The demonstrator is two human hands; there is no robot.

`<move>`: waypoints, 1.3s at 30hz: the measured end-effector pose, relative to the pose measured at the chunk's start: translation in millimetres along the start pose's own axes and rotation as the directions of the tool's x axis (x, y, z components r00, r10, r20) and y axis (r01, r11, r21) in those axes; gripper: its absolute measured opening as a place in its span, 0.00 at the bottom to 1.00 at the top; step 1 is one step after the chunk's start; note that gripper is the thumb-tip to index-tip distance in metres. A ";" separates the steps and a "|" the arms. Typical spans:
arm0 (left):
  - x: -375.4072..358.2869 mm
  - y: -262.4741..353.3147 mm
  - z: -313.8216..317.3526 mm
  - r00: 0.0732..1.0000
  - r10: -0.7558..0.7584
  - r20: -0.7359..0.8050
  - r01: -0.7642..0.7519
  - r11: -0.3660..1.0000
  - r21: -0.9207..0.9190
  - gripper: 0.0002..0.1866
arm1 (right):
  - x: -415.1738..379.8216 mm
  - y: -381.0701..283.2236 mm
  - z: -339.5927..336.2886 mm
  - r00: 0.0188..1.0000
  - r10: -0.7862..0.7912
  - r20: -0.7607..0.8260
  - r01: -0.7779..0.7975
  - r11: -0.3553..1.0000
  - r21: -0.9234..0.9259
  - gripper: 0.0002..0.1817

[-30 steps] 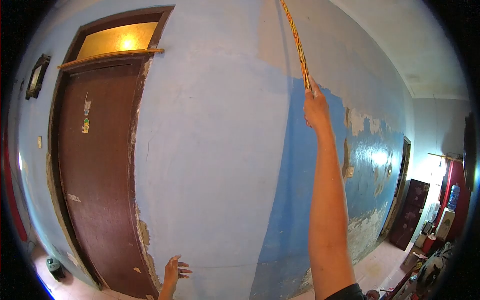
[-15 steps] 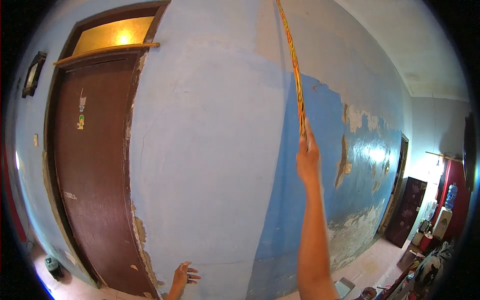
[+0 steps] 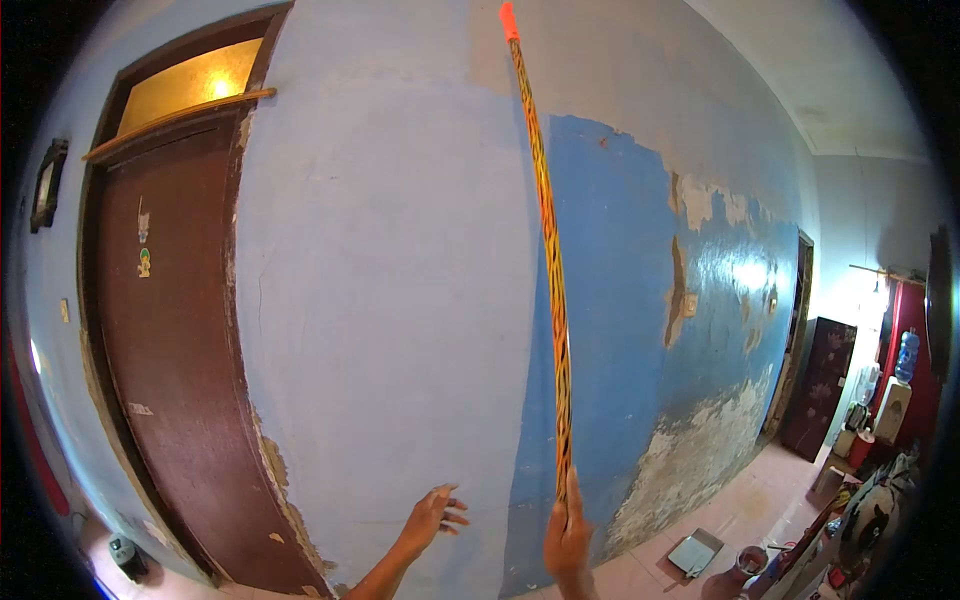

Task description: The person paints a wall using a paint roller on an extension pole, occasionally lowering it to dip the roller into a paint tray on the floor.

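Observation:
A long pole (image 3: 550, 240) patterned in yellow, orange and black stands nearly upright in front of the wall, with an orange-red piece (image 3: 509, 22) at its top. Around its lower end my right hand (image 3: 570, 535) is closed. My left hand (image 3: 437, 513) is to the left of the pole, apart from it, fingers spread and empty. Behind both is a wall (image 3: 400, 300), pale on the left and darker blue (image 3: 610, 300) to the right, with peeling patches.
A brown door (image 3: 170, 330) is at the left. On the floor at the lower right lie a paint tray (image 3: 694, 553) and a round container (image 3: 750, 560), beside a cluttered pile (image 3: 870, 520). Farther back stands a dark refrigerator (image 3: 820, 390).
My right hand has come down with the pole, and the pole's orange-red top now shows. My left hand has risen and moved right, closer to the pole. The view has shifted slightly.

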State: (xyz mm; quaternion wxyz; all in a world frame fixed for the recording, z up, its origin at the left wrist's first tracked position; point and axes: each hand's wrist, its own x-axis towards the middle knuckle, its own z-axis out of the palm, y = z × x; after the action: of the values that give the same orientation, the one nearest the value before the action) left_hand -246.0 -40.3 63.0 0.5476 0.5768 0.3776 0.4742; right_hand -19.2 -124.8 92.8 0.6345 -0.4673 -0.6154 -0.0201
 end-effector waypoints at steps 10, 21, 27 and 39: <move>18.1 77.1 96.6 0.920 0.290 0.263 -0.316 0.946 0.065 0.35 | -228.2 139.3 15.9 0.991 0.097 0.090 -0.090 0.993 -0.077 0.25; 10.7 43.7 121.2 0.901 0.329 0.283 -0.342 0.940 -0.004 0.21 | -273.1 152.5 20.6 0.915 0.300 0.271 -0.327 0.943 0.058 0.26; 4.6 50.1 111.6 0.908 0.389 0.154 -0.407 0.907 0.109 0.27 | -133.3 76.7 21.1 0.996 -0.090 0.007 0.090 0.996 -0.011 0.28; 6.5 67.7 99.7 0.887 0.421 0.190 -0.447 0.885 0.130 0.27 | -149.1 88.2 42.2 0.998 0.014 0.066 -0.013 1.000 -0.021 0.27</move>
State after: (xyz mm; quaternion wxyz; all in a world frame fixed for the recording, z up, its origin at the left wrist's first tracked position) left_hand -154.2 -69.2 135.8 0.4040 0.7266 0.2336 0.5043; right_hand -34.4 -131.1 -84.8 0.6092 -0.4784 -0.6324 -0.0067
